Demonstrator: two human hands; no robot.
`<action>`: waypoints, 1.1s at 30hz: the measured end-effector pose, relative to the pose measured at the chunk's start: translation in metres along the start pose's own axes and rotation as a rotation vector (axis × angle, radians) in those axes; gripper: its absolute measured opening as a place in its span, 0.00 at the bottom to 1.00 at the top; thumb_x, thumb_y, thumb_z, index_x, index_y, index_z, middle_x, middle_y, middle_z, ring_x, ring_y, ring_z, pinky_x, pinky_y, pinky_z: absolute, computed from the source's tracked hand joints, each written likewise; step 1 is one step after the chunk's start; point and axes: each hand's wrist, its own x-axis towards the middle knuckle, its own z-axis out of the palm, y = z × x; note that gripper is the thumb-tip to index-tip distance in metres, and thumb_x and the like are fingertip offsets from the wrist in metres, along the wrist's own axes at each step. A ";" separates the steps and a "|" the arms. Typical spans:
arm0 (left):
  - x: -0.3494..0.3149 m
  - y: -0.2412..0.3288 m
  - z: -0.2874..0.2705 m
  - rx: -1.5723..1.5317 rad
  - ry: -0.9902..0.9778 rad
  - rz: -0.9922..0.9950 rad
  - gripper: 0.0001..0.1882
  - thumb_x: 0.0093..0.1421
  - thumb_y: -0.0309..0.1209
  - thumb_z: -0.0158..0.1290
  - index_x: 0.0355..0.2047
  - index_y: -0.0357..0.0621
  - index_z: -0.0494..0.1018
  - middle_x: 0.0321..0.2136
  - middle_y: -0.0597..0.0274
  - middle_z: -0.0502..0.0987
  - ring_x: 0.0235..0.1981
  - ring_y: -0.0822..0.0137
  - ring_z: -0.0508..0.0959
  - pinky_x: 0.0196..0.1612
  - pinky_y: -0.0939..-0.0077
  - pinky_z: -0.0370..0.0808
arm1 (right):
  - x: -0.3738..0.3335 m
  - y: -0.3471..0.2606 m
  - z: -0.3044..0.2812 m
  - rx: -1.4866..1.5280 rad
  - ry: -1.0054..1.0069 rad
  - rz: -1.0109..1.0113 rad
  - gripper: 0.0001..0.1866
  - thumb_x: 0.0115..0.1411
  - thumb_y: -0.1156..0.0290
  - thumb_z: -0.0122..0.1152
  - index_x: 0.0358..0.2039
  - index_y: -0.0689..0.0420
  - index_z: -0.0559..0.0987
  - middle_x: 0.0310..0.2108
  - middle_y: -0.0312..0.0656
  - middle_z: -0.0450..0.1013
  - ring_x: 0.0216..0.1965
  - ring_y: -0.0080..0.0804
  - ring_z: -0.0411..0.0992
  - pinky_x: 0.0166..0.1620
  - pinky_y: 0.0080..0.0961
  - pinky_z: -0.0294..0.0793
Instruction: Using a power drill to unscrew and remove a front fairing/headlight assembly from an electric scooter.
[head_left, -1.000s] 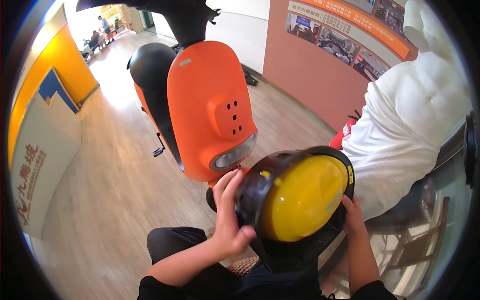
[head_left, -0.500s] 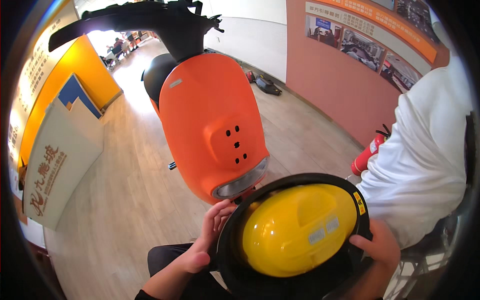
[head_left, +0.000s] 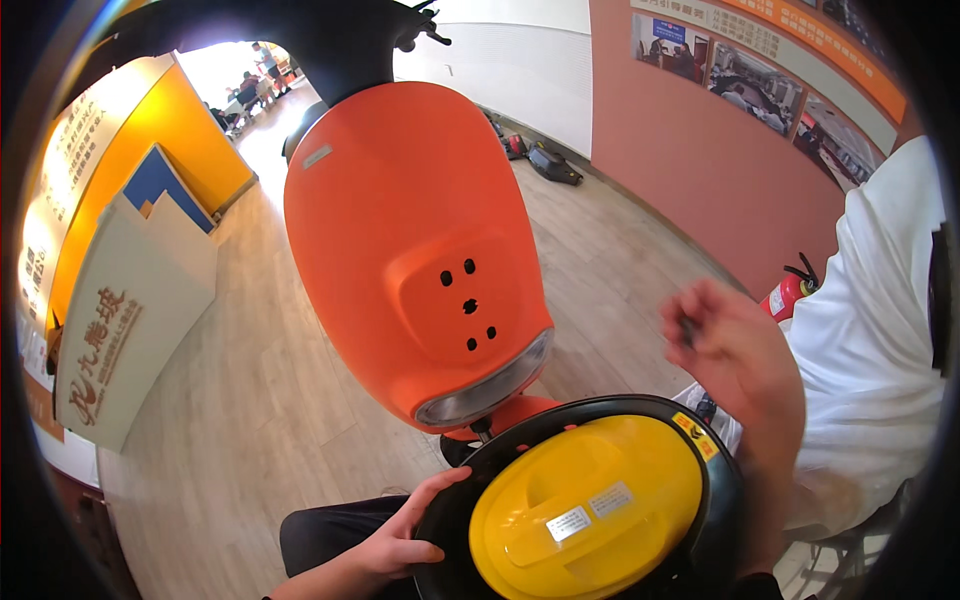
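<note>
In front of me, low in view, is a round black-rimmed part with a glossy yellow dome (head_left: 590, 500) and small silver labels; I cannot tell exactly what it is. My left hand (head_left: 405, 535) grips its left rim, thumb on the near side and fingers over the edge. Raised off the rim to the right, my right hand (head_left: 735, 345) is blurred, its fingers closed on a small dark thing (head_left: 688, 328). Beyond the dome stands an orange scooter front panel (head_left: 390, 200) with several dark holes and a clear headlight (head_left: 487, 385) at its lower end.
Black handlebars (head_left: 340, 40) rise above the panel. A person in a white shirt (head_left: 870, 330) is close on my right, beside a red fire extinguisher (head_left: 785, 297). A pale sign board (head_left: 140, 310) stands left. Dark items (head_left: 553, 165) lie along the right wall.
My right hand has left the rim and risen, holding a small dark thing. My left hand has closed on the rim. The domed part sits lower in view and has turned; the scooter looks closer.
</note>
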 end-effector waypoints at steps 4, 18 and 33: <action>0.005 0.002 0.006 -0.088 0.115 -0.103 0.52 0.41 0.12 0.49 0.72 0.46 0.57 0.70 0.55 0.60 0.74 0.58 0.59 0.75 0.67 0.52 | 0.058 0.002 0.009 0.075 -0.078 0.034 0.15 0.66 0.85 0.46 0.51 0.64 0.74 0.50 0.47 0.73 0.50 0.35 0.74 0.57 0.33 0.77; -0.053 -0.088 -0.072 0.000 0.313 0.108 0.49 0.35 0.13 0.48 0.66 0.41 0.64 0.66 0.53 0.67 0.70 0.59 0.66 0.70 0.71 0.65 | 0.104 0.041 0.104 -0.274 0.094 -0.738 0.06 0.68 0.82 0.60 0.45 0.64 0.77 0.40 0.42 0.82 0.40 0.23 0.79 0.46 0.19 0.78; -0.045 -0.073 -0.072 0.087 0.260 0.170 0.43 0.40 0.13 0.47 0.63 0.41 0.65 0.61 0.54 0.72 0.64 0.60 0.71 0.66 0.71 0.69 | 0.109 0.092 0.099 -0.435 -0.010 -0.743 0.13 0.57 0.86 0.70 0.43 0.61 0.82 0.42 0.40 0.76 0.41 0.27 0.80 0.46 0.22 0.82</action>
